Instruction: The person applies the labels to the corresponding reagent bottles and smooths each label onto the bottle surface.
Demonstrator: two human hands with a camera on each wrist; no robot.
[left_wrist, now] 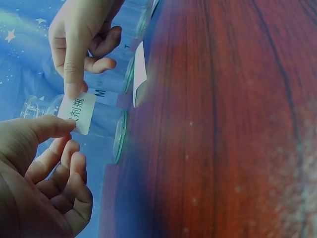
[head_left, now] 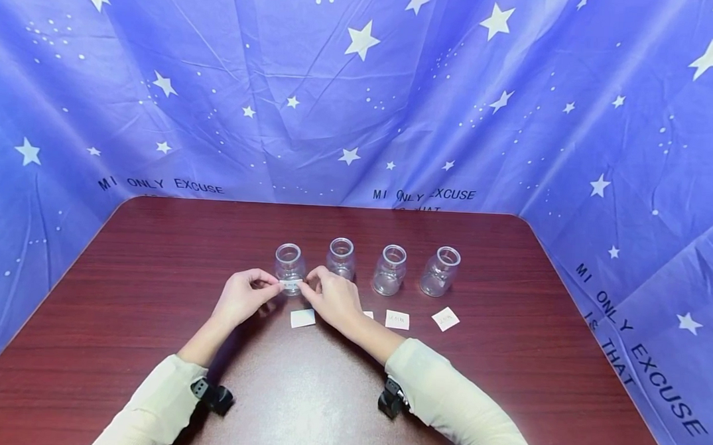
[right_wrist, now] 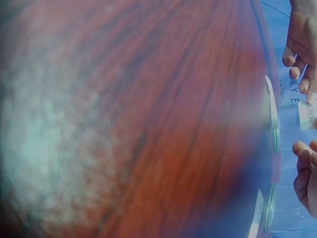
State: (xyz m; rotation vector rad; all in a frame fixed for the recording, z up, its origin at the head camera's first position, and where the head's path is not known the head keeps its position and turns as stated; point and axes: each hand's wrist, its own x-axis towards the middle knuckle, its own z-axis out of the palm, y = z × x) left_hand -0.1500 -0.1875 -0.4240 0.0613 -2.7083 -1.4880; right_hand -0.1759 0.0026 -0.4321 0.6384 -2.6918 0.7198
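Observation:
Both hands are at a small white label [head_left: 291, 284] [left_wrist: 79, 111] [right_wrist: 307, 118] with printed characters, held against the front of the leftmost glass jar [head_left: 289, 266] [left_wrist: 105, 131]. The left hand [head_left: 242, 300] [left_wrist: 44, 168] [right_wrist: 303, 42] pinches one end between thumb and index finger, its other fingers loosely bent. At the opposite end, the right hand [head_left: 336, 300] [left_wrist: 81, 39] [right_wrist: 307, 173] grips the label with thumb and index finger. The jar stands upright, its mouth uncovered.
Three more glass jars [head_left: 341, 255] [head_left: 389, 270] [head_left: 440, 271] stand to the right. Several white paper pieces [head_left: 302, 318] [head_left: 397, 319] [head_left: 445, 318] lie before the jars, one partly behind the right hand. A blue star-patterned curtain [head_left: 303, 81] surrounds the dark red table [head_left: 151, 273].

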